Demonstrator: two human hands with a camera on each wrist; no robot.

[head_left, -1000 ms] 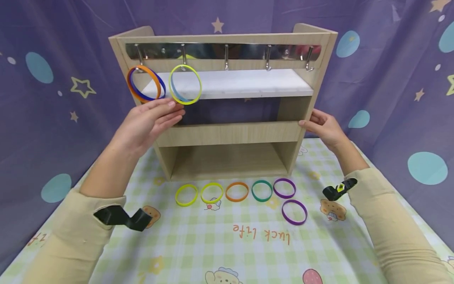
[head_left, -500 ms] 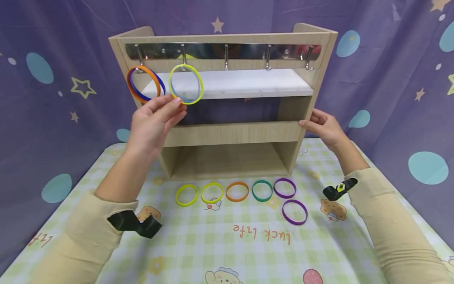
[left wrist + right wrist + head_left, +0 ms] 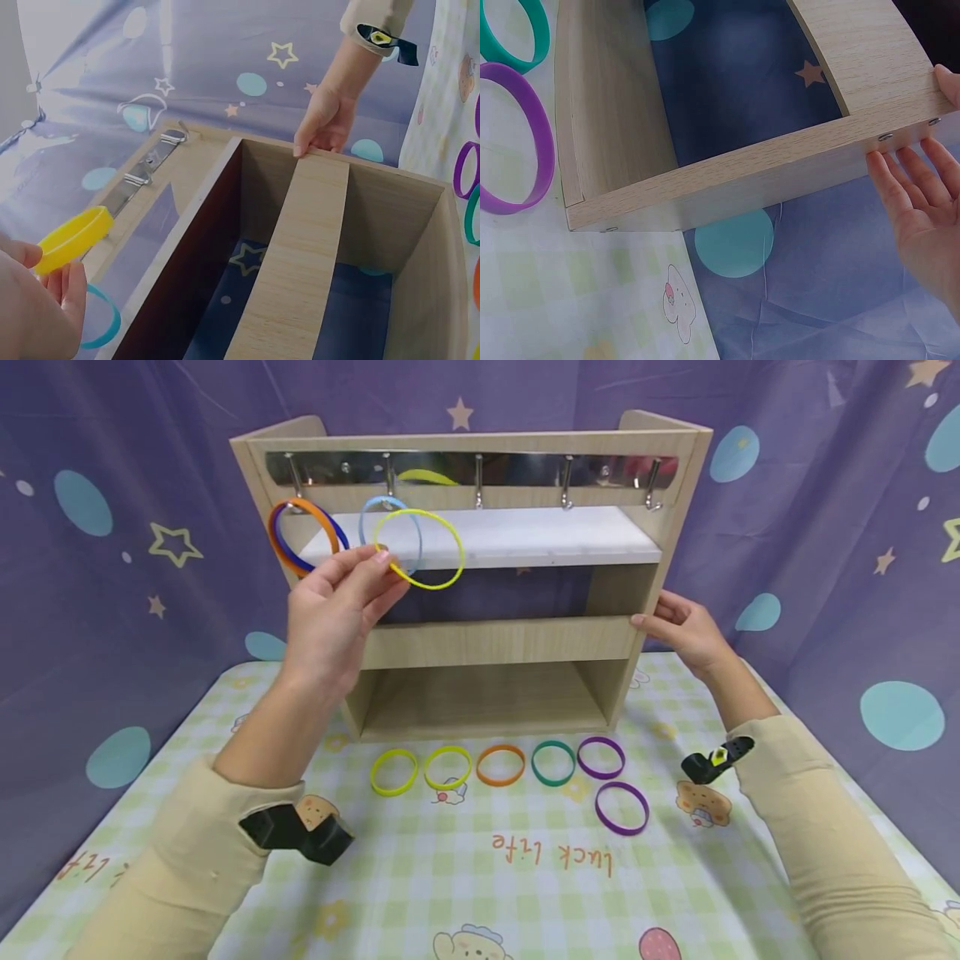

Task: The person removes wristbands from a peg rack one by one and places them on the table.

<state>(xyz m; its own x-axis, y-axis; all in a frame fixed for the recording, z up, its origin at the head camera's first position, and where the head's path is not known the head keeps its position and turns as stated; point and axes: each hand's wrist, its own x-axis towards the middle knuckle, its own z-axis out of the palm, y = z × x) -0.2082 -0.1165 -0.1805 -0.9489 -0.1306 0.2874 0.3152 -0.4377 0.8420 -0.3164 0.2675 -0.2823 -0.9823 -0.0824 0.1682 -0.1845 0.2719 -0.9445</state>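
Note:
My left hand (image 3: pixel 330 618) pinches a yellow silicone wristband (image 3: pixel 457 539) between thumb and fingers, in front of the wooden hook shelf (image 3: pixel 487 643). Behind it, a light blue wristband (image 3: pixel 363 522) hangs from the second hook (image 3: pixel 388 477). An orange wristband (image 3: pixel 281 547) and a dark blue wristband (image 3: pixel 343 537) hang on the leftmost hook, partly covered by my left hand. At the shelf's right side, my right hand (image 3: pixel 693 631) holds the side panel, thumb at the front and fingers (image 3: pixel 892 184) against the outer face.
On the checked tablecloth (image 3: pixel 480 893) before the shelf lie two yellow wristbands, an orange wristband (image 3: pixel 501 783), a green wristband (image 3: pixel 553 782) and two purple wristbands. Three more hooks along the metal strip (image 3: pixel 517 468) carry no bands. A purple curtain (image 3: pixel 825 527) surrounds the table.
My left hand has closed on the yellow wristband and drawn it off the second hook, toward the right. The light blue band stays hanging there. My right hand has not moved.

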